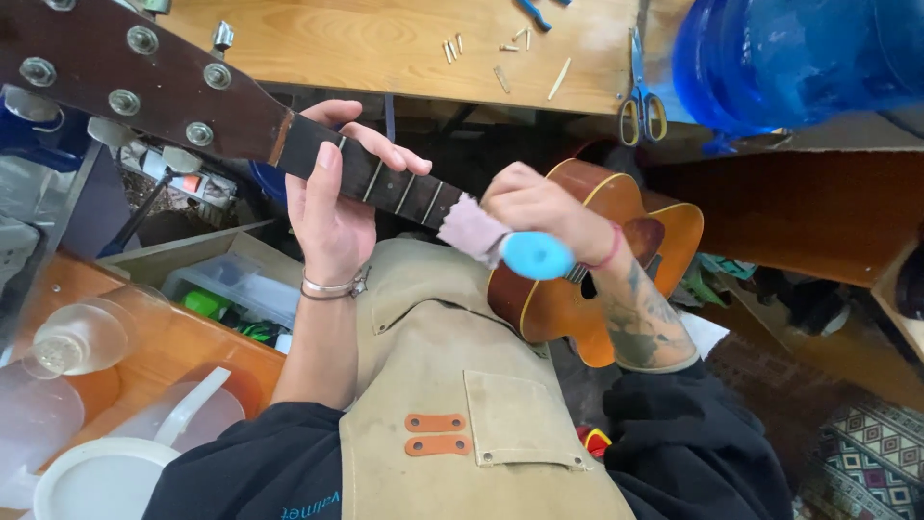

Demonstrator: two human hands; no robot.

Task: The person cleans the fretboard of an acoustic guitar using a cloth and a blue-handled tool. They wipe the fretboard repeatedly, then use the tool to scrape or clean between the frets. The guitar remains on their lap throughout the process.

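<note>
The left hand [332, 207] is wrapped around the neck [375, 178] of a guitar [568, 270] that lies across the person's lap, fingers curled over the fretboard and thumb on the near edge. Just beside it, the right hand [539, 207] is closed on a cloth [472, 229] and a light-blue tool [534, 255], pressing the cloth to the fretboard. Beyond the right hand, scissors [640, 101] lie on the desk [385, 43] next to a blue jug [789, 58].
</note>
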